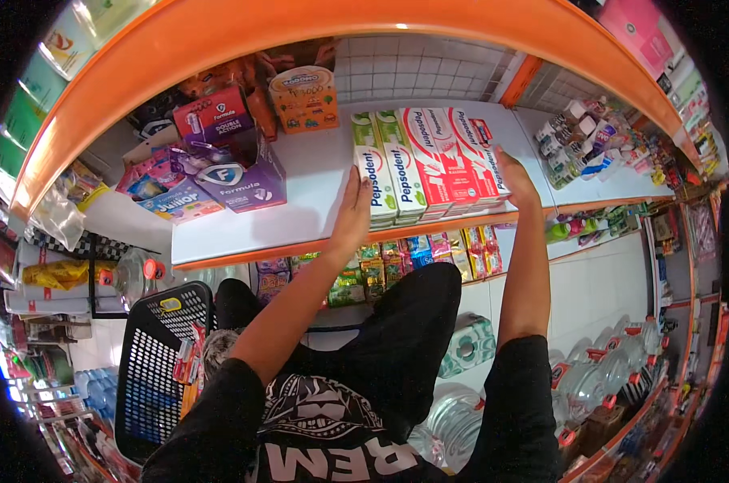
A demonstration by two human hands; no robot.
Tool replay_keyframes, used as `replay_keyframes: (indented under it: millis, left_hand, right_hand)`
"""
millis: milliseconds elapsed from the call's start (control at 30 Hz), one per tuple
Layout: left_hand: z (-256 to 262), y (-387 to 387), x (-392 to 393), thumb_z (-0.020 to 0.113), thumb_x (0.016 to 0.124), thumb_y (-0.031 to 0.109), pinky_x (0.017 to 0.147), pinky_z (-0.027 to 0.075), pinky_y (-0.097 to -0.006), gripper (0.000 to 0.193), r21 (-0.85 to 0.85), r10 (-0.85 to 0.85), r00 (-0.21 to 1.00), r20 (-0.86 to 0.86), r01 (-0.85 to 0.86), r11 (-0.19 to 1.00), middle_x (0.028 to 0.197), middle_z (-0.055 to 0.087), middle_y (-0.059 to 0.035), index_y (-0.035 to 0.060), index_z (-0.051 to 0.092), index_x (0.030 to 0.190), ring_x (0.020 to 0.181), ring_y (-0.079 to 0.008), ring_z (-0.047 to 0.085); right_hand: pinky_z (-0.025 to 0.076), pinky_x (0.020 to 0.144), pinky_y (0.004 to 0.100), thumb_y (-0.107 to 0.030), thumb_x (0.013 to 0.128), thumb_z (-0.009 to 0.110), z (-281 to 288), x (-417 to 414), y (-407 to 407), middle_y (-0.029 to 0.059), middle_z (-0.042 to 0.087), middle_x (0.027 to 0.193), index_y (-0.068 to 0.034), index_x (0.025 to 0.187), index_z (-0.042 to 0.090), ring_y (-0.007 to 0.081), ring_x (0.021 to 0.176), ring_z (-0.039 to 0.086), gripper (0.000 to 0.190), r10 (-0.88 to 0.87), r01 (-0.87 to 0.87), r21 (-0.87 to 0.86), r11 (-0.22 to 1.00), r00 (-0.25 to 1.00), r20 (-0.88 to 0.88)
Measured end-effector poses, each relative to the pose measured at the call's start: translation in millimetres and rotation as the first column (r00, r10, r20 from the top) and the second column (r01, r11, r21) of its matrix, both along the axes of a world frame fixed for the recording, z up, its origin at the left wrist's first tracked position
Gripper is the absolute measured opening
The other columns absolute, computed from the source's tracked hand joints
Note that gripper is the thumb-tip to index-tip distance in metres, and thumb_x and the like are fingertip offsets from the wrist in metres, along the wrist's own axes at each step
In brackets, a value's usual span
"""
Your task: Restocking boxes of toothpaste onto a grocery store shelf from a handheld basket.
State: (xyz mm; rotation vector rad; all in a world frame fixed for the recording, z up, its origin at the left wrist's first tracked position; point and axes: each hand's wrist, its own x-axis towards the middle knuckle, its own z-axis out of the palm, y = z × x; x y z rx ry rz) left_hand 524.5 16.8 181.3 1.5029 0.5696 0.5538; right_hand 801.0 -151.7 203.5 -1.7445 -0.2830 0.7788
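Note:
Toothpaste boxes stand side by side in a block on a white shelf (310,160). At the left of the block are green-and-white boxes (402,172); red-and-white boxes (442,166) make up the right part. More layers show beneath the top ones at the front. My left hand (353,211) lies flat along the block's left side, fingers together. Against its right end rests my right hand (516,181), so the block is held between both palms. The far fingers of my right hand are partly hidden behind the end box.
Left on the shelf are a purple Formula carton (244,187), a Junior carton (180,202) and an orange Kodomo box (304,99). Bottles (573,145) crowd the right. An orange shelf edge (364,18) arches above. A black basket (153,374) is beside my leg; water jugs (588,380) stand right.

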Motion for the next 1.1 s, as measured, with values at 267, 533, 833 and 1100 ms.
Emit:
replay_keyframes:
  millis: [267, 533, 833, 1100]
  left_hand:
    - [-15.8, 15.5, -9.4, 0.033, 0.092, 0.03, 0.104, 0.014, -0.0267, 0.055, -0.14, -0.004, 0.999, 0.04, 0.009, 0.99, 0.139, 0.022, -0.012, 0.0025, 0.014, 0.136, 0.129, -0.0191, 0.019]
    - [9.7, 10.3, -8.0, 0.034, 0.091, 0.032, 0.103, 0.017, -0.0301, 0.056, -0.604, -0.01, 0.999, 0.041, 0.032, 0.796, 0.137, 0.026, -0.0088, 0.0063, 0.015, 0.137, 0.125, -0.0179, 0.024]
    - [-11.8, -14.3, 1.6, 0.036, 0.091, 0.032, 0.094, 0.033, -0.0359, 0.047, -0.322, 0.116, 0.98, 0.161, -0.059, 0.945, 0.125, 0.042, -0.0073, 0.0057, 0.031, 0.13, 0.112, -0.021, 0.043]
    - [-3.5, -14.8, -0.7, 0.035, 0.092, 0.03, 0.094, 0.034, -0.0366, 0.044, -0.364, 0.158, 0.975, 0.153, -0.093, 0.927, 0.124, 0.043, -0.0074, 0.0045, 0.033, 0.128, 0.11, -0.0215, 0.044]
  right_hand:
    - [0.046, 0.073, 0.0275, -0.038, 0.09, 0.039, 4.7, -17.9, 6.6, 0.0134, 0.061, 0.097, 0.005, 0.113, 0.048, 0.0162, 0.081, 0.059, 0.05, -0.005, 0.005, 0.084, 0.996, 1.0, 0.001]
    - [0.046, 0.074, 0.0282, -0.039, 0.09, 0.038, 8.5, -20.7, 1.2, 0.0134, 0.062, 0.095, 0.004, 0.114, 0.049, 0.0155, 0.078, 0.059, 0.05, -0.044, 0.045, 0.13, 0.99, 0.999, -0.016]
    - [0.04, 0.085, 0.0272, -0.042, 0.09, 0.037, 9.8, -9.6, -5.5, 0.0122, 0.056, 0.11, 0.001, 0.12, 0.045, 0.0177, 0.095, 0.054, 0.054, 0.068, -0.069, 0.021, 0.997, 0.996, 0.057]
    - [0.039, 0.087, 0.0273, -0.044, 0.09, 0.036, 2.4, -4.1, 0.6, 0.0127, 0.056, 0.11, 0.001, 0.121, 0.044, 0.018, 0.096, 0.053, 0.055, 0.148, -0.153, 0.011, 0.988, 0.97, 0.193]
